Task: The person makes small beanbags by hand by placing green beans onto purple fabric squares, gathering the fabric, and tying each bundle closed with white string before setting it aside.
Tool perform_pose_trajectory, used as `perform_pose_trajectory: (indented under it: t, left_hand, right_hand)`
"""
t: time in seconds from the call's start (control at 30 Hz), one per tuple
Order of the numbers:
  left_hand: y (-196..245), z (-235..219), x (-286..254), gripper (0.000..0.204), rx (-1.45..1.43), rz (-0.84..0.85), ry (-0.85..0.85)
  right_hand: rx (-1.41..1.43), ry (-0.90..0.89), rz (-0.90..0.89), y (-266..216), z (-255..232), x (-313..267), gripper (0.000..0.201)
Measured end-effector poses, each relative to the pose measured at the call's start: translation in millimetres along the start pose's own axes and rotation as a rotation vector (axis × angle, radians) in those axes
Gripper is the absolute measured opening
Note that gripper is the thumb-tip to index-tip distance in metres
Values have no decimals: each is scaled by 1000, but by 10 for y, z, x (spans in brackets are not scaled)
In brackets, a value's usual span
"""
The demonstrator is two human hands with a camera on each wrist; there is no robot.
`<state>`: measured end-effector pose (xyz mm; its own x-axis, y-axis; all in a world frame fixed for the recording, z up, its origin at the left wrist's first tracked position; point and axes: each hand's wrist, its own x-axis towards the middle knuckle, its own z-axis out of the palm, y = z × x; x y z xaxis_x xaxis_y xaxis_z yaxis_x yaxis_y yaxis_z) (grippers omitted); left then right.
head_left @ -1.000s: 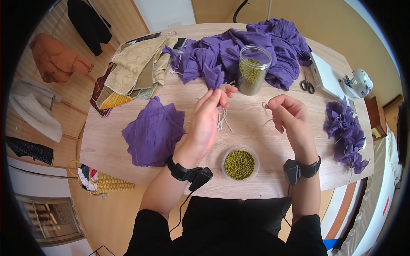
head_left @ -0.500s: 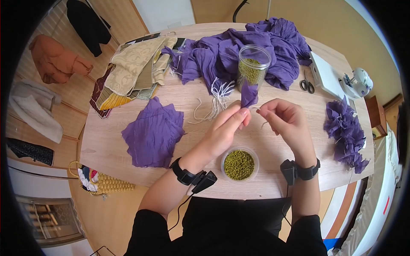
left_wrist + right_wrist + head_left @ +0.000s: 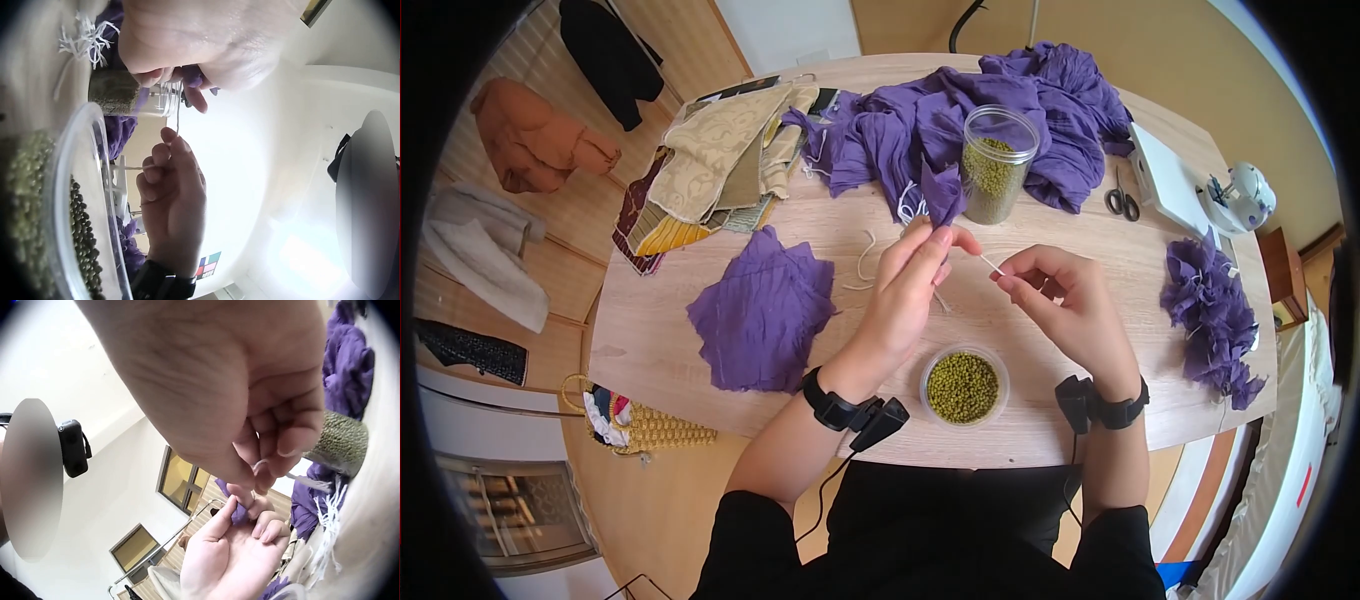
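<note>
My left hand (image 3: 908, 290) pinches a gathered piece of purple cloth (image 3: 943, 195) between thumb and fingers, its loose corners standing up above the grip. A white string (image 3: 992, 265) runs taut from beside that cloth to my right hand (image 3: 1072, 305), whose thumb and index finger pinch it. In the left wrist view the string (image 3: 178, 119) spans the gap between both hands. Below them stands a clear round tub of green beans (image 3: 962, 388). More white strings (image 3: 912, 203) lie on the table behind the left hand, partly hidden by it.
A tall clear jar of green beans (image 3: 997, 175) stands before a large heap of purple cloth (image 3: 890, 135). Flat purple pieces (image 3: 762, 310) lie left, below patterned fabrics (image 3: 710, 165). Scissors (image 3: 1120, 203), a white sewing machine (image 3: 1245, 198) and a bunched purple strip (image 3: 1208, 320) are at right.
My left hand first moved right and down with the cloth, close to the right hand, then back left and up. The string between the hands is now pulled straight.
</note>
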<state>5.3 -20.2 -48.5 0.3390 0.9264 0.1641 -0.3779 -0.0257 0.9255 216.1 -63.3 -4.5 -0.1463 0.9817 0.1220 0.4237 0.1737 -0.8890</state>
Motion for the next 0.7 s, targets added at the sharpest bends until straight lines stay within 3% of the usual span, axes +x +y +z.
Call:
perform_pose_trajectory:
  t: [0.17, 0.23, 0.3, 0.37, 0.47, 0.67, 0.7]
  left_hand:
    - [34, 16, 7, 29, 146, 1, 11]
    - [60, 62, 1, 32, 445, 133, -23]
    - [-49, 38, 13, 33, 504, 163, -62]
    - [-141, 67, -5, 29, 544, 223, -95]
    - [-42, 88, -60, 22, 756, 164, -165]
    - [85, 97, -76, 20, 740, 164, -356]
    - [74, 111, -83, 15, 732, 236, -404]
  right_hand:
    - [-28, 44, -169, -26, 23, -15, 9]
    - [-94, 39, -212, -75, 22, -37, 9]
    - [-160, 34, -255, -94, 55, -52, 10]
    - [-219, 111, -458, -88, 118, -52, 13]
    - [-341, 161, -587, -139, 130, -37, 14]
    - [-283, 137, -529, -84, 35, -26, 9]
    - [-214, 120, -488, -86, 19, -26, 7]
